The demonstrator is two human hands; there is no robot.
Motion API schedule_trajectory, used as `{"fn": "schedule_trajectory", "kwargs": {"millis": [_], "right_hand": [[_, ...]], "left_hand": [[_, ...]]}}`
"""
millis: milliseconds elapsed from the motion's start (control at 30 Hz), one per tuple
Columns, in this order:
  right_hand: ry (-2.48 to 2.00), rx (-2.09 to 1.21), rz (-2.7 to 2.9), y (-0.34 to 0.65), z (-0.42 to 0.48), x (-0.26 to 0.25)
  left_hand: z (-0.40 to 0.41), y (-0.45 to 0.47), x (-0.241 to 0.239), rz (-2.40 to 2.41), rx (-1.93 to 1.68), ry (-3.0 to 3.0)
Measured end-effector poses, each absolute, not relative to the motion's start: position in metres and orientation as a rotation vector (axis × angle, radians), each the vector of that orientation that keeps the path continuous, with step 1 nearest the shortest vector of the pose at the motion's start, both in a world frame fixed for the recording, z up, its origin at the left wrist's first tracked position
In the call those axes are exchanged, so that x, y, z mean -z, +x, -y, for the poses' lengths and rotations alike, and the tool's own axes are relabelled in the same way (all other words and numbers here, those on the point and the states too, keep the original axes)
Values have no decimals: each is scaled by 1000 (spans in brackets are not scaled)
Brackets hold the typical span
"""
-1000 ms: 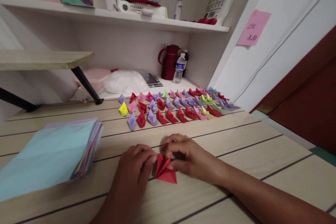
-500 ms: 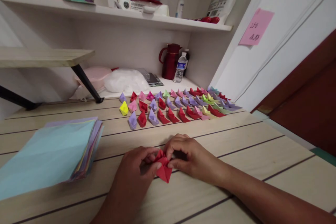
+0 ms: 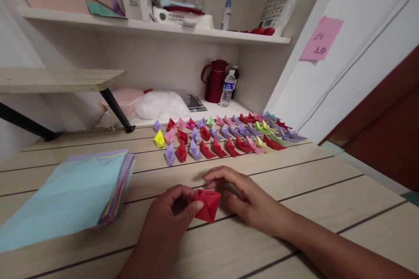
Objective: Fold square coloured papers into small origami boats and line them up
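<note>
My left hand [image 3: 170, 216] and my right hand [image 3: 244, 198] both pinch a small red folded paper piece [image 3: 207, 204] just above the wooden table [image 3: 327, 192]. The left thumb and forefinger grip its left corner; the right fingers curl over its top and right side. Behind them stand rows of several small folded paper boats [image 3: 225, 135] in red, purple, pink, green and yellow. A stack of coloured paper sheets [image 3: 72, 192], light blue on top, lies at the left.
Past the table a white lower shelf holds a dark red jug [image 3: 215, 80], a water bottle [image 3: 227, 88], a white bag [image 3: 162, 105] and a pink box [image 3: 123, 98]. The upper shelf [image 3: 153, 30] carries boxes and bottles. A pink note [image 3: 321, 38] sticks on the white wall at right.
The red paper has been turned and opened from a flat narrow shape into a wider, fuller form. My hands shifted slightly apart, and the view tilted down a little.
</note>
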State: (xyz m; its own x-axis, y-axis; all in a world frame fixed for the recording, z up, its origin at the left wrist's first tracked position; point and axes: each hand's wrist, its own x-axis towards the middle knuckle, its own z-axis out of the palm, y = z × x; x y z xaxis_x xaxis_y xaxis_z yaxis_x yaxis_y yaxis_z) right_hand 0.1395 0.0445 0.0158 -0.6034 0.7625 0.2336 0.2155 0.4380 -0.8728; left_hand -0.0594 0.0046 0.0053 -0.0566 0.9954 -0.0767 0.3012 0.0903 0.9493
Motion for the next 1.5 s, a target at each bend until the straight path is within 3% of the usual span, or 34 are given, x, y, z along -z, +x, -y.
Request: {"fn": "schedule_trajectory", "kwargs": {"millis": [567,733,1100,1400,1500], "right_hand": [[-842,-1548,1688,132,-47,-4],[-744,-1632,1661,132,-46,-5],[-703,-1550,1913,127,-36,-6],[-704,-1419,2036,128,-34,-8],[-767,-1260,2020,131,-39,-9]], "left_hand": [[-1,-53,2,-1381,-1283,1268],[1,-49,2,-1416,-1201,1308],[-3,-49,10,-1539,-1281,1500],[-7,-51,10,-1309,-1410,1735],[-8,-50,19,-1426,-1402,1755]]}}
